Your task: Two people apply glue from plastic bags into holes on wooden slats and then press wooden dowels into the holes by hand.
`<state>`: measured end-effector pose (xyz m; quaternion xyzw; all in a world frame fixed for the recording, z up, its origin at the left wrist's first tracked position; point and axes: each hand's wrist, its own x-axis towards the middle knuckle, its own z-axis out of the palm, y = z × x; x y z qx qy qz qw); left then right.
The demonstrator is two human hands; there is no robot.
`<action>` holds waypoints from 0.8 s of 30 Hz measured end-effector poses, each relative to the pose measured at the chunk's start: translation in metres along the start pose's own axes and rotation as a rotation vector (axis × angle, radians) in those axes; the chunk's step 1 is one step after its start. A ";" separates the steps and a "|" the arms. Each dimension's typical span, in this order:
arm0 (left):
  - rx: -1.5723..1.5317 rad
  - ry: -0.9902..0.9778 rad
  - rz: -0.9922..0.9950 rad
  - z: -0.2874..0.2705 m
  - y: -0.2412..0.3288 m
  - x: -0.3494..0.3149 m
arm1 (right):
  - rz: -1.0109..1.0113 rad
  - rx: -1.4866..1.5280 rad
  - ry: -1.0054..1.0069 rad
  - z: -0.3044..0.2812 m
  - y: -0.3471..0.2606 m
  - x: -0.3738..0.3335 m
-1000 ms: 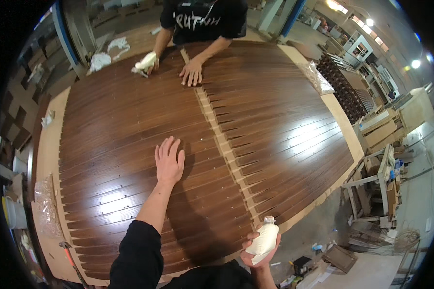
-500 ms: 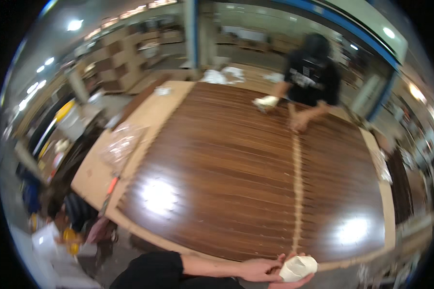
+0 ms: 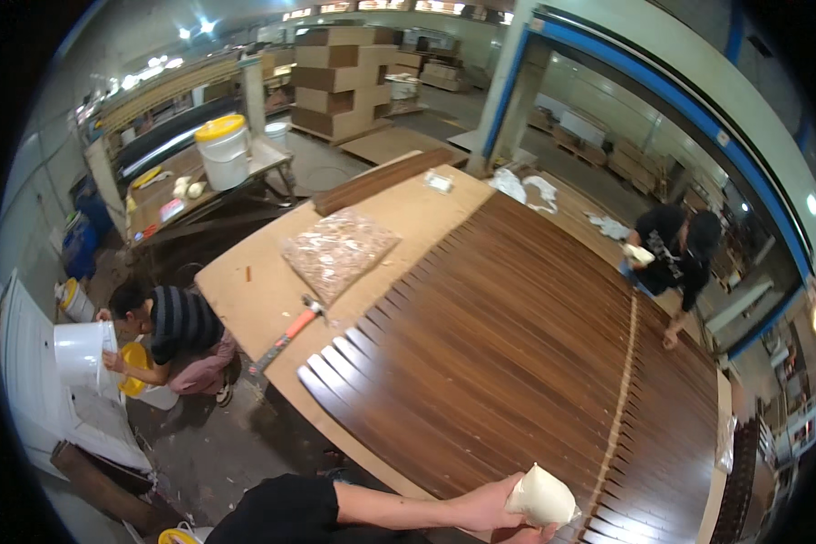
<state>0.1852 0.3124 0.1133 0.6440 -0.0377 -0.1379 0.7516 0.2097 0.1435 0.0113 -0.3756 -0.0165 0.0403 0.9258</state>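
Note:
A plump, pointed bag of cream-coloured paste (image 3: 542, 494) is held between my two hands, above the near edge of the worktable. My left hand (image 3: 485, 505) grips its left side. Only part of my right hand (image 3: 535, 535) shows at the lower edge, its fingers closed around the bag's underside. Beneath lie many dark brown wood strips (image 3: 480, 344) in rows, slightly fanned at their left ends. A light seam (image 3: 621, 408) crosses them toward the right.
A light board (image 3: 236, 281) supports the strips; a hammer (image 3: 288, 337) and a plastic bag of small pieces (image 3: 335, 249) lie on it. Across the table stands a co-worker (image 3: 675, 245) holding a similar bag. At left another person (image 3: 186, 335) crouches by a white bucket (image 3: 80, 354).
My view has swung left, bringing the crouching person and bucket bench into clearer sight. The paste bag stays in my hands, now tilted with its point upward. The co-worker's arm has lowered.

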 end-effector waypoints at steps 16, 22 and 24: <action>0.234 0.826 0.043 -0.332 -0.033 -0.207 | 0.581 -0.670 -0.592 0.314 0.261 0.033; 0.534 0.993 0.021 -0.416 -0.087 -0.221 | 0.524 -1.158 -0.848 0.346 0.381 0.065; 0.614 0.942 -0.092 -0.429 -0.094 -0.220 | 0.181 -1.539 -1.013 0.338 0.404 0.071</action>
